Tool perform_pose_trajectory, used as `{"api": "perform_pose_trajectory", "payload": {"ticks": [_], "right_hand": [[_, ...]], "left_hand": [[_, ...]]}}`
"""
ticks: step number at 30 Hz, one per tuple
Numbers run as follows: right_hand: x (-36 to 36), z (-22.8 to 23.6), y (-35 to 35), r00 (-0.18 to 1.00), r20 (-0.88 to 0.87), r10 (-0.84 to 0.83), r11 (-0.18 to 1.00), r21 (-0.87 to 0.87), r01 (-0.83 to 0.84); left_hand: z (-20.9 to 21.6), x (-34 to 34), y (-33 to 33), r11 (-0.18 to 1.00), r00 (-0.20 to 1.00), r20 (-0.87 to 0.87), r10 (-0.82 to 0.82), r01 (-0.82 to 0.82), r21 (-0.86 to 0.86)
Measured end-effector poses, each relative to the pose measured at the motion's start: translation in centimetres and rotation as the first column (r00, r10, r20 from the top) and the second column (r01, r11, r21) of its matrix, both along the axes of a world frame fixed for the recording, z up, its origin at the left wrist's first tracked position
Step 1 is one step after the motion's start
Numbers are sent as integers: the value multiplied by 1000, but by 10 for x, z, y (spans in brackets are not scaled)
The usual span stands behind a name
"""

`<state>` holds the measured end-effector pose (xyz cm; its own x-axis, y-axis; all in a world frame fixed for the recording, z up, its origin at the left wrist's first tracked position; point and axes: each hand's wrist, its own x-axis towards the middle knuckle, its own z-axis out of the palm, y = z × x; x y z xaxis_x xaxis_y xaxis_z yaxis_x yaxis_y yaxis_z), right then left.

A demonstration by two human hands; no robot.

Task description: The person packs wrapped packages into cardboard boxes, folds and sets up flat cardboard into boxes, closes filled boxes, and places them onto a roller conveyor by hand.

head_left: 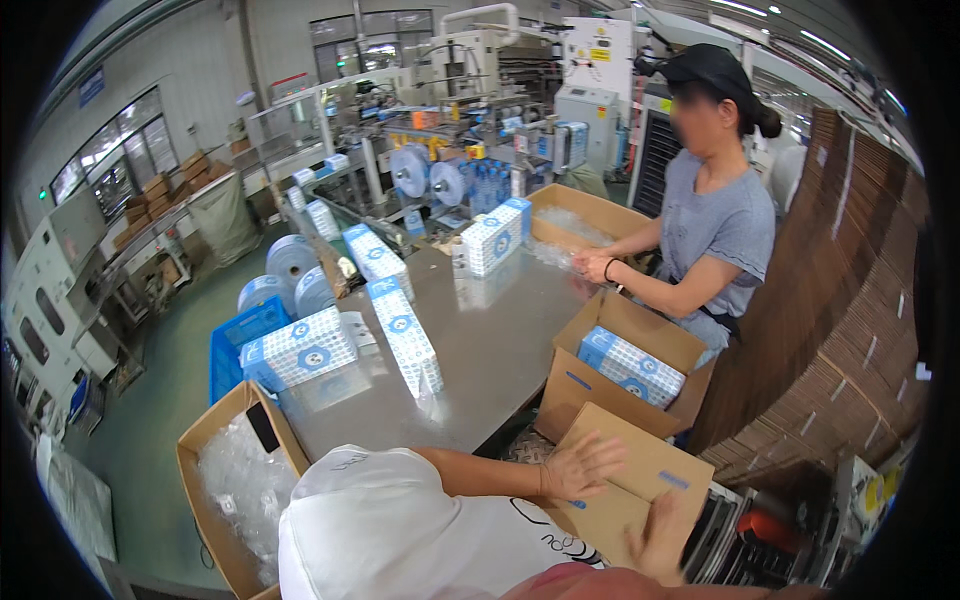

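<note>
Brown carton [636, 462] has its far edge slanting down-right, left hand [580, 468] spread, right hand [657, 537] unreadably blurred.

The room is lit well by long ceiling lamps [825, 47], and bright patches are seen in the windows [120, 150]. Blue-and-white boxes [312, 350] are mirrored in the grey desk [470, 350]. The right hand [658, 535] is badly blurred, and the left hand [585, 465] is blurred a little. Far machines [470, 72] are shown less sharply. Straight lines are bent near the edges, and the corners are covered in black.
</note>
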<state>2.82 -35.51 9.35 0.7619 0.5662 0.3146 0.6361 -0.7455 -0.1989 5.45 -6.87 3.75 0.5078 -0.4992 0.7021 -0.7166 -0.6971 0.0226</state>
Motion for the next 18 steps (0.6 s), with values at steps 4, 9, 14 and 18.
{"api": "perform_pose_trajectory", "payload": {"ticks": [4, 9, 14, 18], "right_hand": [[-19, -27, -8, 870, -492, 9, 862, 445, 243], [64, -186, -25, 722, -626, 294, 342, 774, 532], [60, -262, -42, 588, -807, -50, 702, 390, 595], [67, -221, -164, 398, -916, -61, 658, 263, 706]], "left_hand": [[-8, 18, 2, 848, 723, -459, 516, -507, 154], [-30, 31, 109, 808, 680, -505, 531, -586, 61], [-40, 6, 176, 723, 314, -920, 235, -689, -51], [-86, -12, 145, 570, 449, -892, 52, -747, -342]]}}
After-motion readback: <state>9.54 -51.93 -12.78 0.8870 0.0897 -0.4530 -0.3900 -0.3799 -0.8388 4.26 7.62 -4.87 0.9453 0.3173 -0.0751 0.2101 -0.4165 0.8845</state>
